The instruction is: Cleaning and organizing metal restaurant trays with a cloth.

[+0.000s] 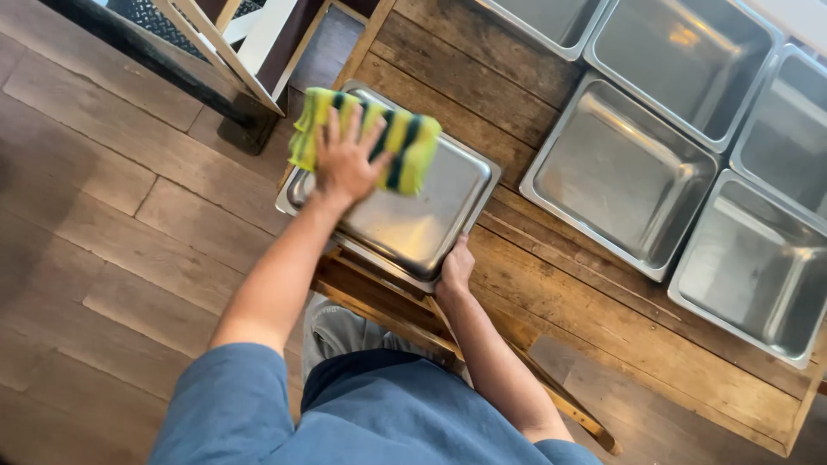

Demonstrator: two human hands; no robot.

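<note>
My left hand (346, 158) presses a yellow-green cloth with dark stripes (405, 146) flat onto a steel tray (431, 226), near the tray's far left corner. This tray sits upside down at the edge of a wooden table (517, 258), overhanging the floor side. My right hand (457, 267) grips the tray's near rim, fingers curled over the edge. Both forearms reach out from blue short sleeves.
Several deep steel pans (620, 176) stand side by side on the table to the right. A white frame with a dark base (233, 52) stands on the wooden plank floor (112, 215) at the upper left. A wooden table brace (560, 400) runs beneath my right arm.
</note>
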